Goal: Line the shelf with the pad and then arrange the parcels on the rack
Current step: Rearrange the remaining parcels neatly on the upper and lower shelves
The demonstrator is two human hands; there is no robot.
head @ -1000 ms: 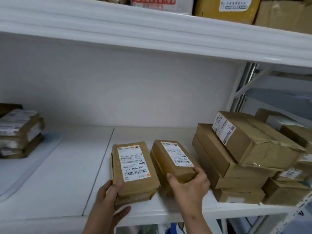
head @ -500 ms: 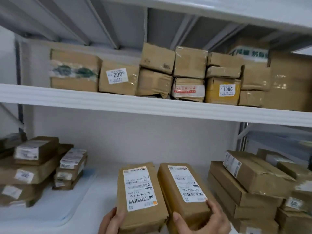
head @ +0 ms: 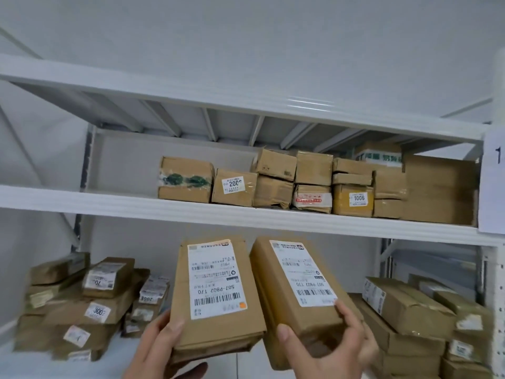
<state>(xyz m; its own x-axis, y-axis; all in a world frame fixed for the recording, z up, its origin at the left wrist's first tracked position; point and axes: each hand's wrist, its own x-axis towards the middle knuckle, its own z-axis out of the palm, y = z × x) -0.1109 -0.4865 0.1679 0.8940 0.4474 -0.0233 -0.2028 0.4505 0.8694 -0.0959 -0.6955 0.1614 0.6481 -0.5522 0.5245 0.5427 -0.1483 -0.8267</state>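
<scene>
— 2 parcels are up in the air, 1 to each grip. The left hand (head: 161, 348) grasps the left parcel (head: 216, 294) at its near lower corner, fingers curled against its left side and thumb underneath.

— And the other?

— The right hand (head: 330, 348) grasps the right parcel (head: 297, 296) by its near end, thumb on the front face and fingertips on top beside the white label. Both parcels are brown, tilted with their far ends raised, labels facing up, just beside each other; I cannot tell whether their edges touch.

— Where are they against the rack?

— In front of the lower shelf (head: 41, 362), below the front edge of the middle shelf (head: 136, 203). On the lower shelf a left stack of parcels (head: 82, 305) sits well apart from a right stack of parcels (head: 415, 321).

— Higher up?

— The middle shelf carries a row of brown boxes (head: 314, 184) toward its right half, 1 tagged 1006 (head: 358, 199). Above that the top shelf (head: 246, 97) shows only its underside and front edge. A white paper sheet (head: 493, 181) hangs on the right post.
</scene>
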